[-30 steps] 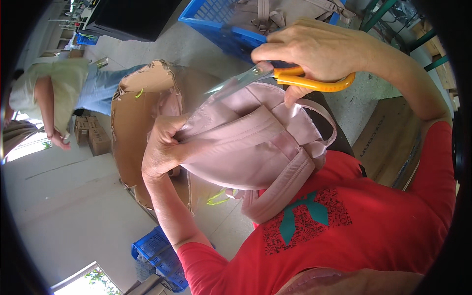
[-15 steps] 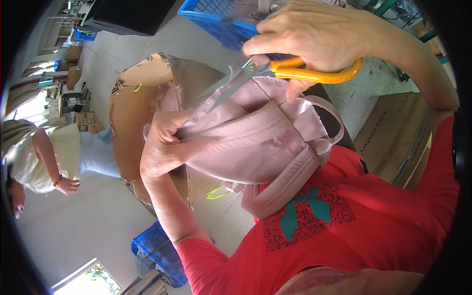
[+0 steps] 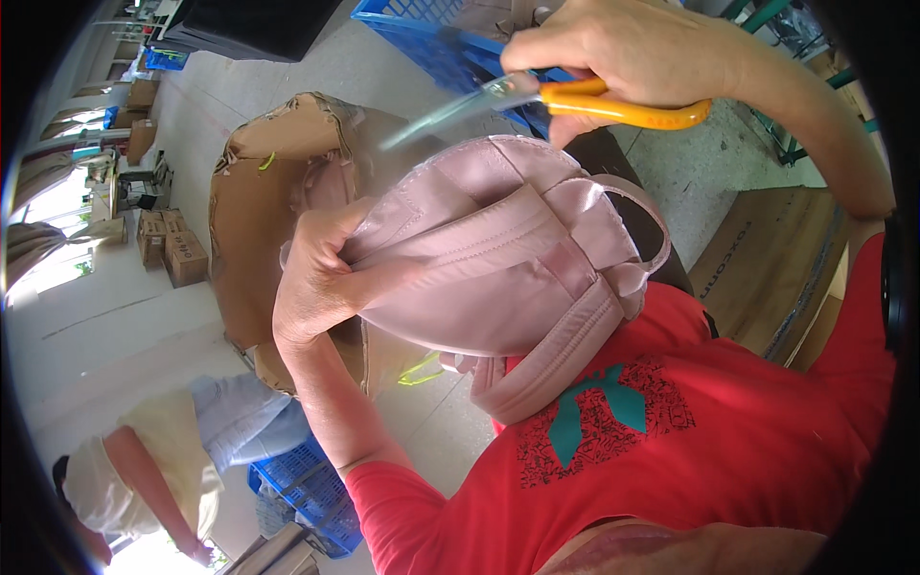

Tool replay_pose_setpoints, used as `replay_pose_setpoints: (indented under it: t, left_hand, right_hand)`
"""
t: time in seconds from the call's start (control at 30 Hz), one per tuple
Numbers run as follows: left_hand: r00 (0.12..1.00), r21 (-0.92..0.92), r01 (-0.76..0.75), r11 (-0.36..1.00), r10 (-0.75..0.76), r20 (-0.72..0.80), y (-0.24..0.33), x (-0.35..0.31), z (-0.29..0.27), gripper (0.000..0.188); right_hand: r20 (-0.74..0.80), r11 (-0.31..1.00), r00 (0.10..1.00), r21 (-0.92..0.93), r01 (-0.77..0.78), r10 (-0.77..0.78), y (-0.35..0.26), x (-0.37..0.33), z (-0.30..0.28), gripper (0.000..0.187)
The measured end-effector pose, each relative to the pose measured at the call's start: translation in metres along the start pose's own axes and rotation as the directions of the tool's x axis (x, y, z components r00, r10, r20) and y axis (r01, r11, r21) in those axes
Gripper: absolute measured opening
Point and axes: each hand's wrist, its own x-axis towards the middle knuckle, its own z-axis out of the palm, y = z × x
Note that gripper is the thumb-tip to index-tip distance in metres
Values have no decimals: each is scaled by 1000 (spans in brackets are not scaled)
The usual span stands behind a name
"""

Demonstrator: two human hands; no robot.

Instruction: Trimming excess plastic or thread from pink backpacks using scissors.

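Observation:
A pale pink backpack [image 3: 450, 311] with padded straps and a top loop lies across my lap, against my red shirt. My left hand [image 3: 321, 273] is closed on its left edge, thumb over the fabric. Above the bag's far edge, my right hand [image 3: 637, 57] holds a pair of scissors [image 3: 632, 112] by the orange handles. The blades point left, blurred by motion and apart from the fabric; they look nearly together.
A tall open cardboard box [image 3: 240, 216] with pink fabric inside stands beyond my left hand. A blue crate [image 3: 412, 40] sits at the far side, another blue crate [image 3: 311, 494] at lower left. A flattened carton [image 3: 767, 259] is at right. A person in a light shirt [image 3: 153, 460] bends at left.
The scissors have lifted away from the backpack's edge, and their spread blades have come nearly together. My left hand keeps its hold. The other person has moved toward the lower left and bent over.

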Motion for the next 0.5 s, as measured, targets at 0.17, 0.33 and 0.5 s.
replay_pose_setpoints:
  t: [0.17, 0.33, 0.5]
  left_hand:
    - [996, 180, 48, 982, -34, -79, 1, 11, 5, 48]
    - [984, 174, 22, 985, 9, -177, 4, -22, -18, 57]
    - [933, 48, 284, 958, -264, -243, -31, -83, -52, 48]
  right_hand:
    - [-231, 877, 962, 480, -18, 146, -18, 28, 38, 49]
    - [-266, 754, 955, 652, 81, 128, -5, 33, 62, 39]
    - [-388, 780, 919, 595, 195, 66, -8, 29, 70, 32]
